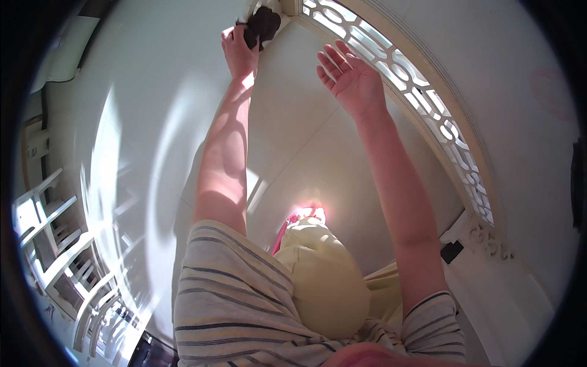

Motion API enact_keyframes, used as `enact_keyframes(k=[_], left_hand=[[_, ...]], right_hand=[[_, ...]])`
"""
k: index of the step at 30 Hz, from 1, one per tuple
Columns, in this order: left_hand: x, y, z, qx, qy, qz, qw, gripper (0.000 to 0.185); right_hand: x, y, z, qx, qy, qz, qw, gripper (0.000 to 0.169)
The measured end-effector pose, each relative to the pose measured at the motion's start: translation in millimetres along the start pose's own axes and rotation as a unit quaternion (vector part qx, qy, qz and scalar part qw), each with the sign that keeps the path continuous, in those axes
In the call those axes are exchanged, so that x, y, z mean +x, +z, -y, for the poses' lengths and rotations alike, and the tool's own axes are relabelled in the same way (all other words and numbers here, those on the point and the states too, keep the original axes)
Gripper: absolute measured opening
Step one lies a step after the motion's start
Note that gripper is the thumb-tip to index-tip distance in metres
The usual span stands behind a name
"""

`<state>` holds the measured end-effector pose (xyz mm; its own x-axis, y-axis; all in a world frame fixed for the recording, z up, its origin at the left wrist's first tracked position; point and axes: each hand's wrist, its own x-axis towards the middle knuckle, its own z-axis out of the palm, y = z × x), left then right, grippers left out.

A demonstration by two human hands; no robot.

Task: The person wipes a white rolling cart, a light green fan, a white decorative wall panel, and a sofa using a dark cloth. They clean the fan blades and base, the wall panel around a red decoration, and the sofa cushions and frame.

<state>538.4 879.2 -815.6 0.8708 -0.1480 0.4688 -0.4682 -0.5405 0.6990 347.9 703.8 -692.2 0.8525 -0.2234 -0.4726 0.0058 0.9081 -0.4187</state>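
My left hand (240, 54) reaches far forward and grips a crumpled dark brown cloth (265, 24). The cloth lies against a white, curved piece at the foot of a cream post (290, 7); its exact contact is too small to tell. Off to the right, my right hand (360, 85) is raised, palm up with the fingers apart, and holds nothing. It appears close to a white openwork lattice panel (392, 59) set in a cream frame, though whether it touches is unclear.
Pale floor tiles (302, 133) lie below me, with bright sunlight streaks at left. White chairs (69, 266) stand along the left rim. A pink slipper (280, 236) shows at my foot. A white cabinet-like piece (495, 293) with scrolled trim stands at right.
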Motion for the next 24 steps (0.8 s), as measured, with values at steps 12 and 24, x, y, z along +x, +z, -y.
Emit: enact_keyframes(k=[12,24], left_hand=[[106.4,-60.9,-185.3,0.090,0.223,-0.149,0.959,0.038],[-23.7,-173.0,-245.4,-0.230,-0.310,0.205,0.899,0.036]], right_hand=[[-37.8,5.4,34.4,-0.075,-0.012,0.045,0.996,0.033],[-140.8,78.2,48.6,-0.237,0.156,-0.112,0.952,0.056]])
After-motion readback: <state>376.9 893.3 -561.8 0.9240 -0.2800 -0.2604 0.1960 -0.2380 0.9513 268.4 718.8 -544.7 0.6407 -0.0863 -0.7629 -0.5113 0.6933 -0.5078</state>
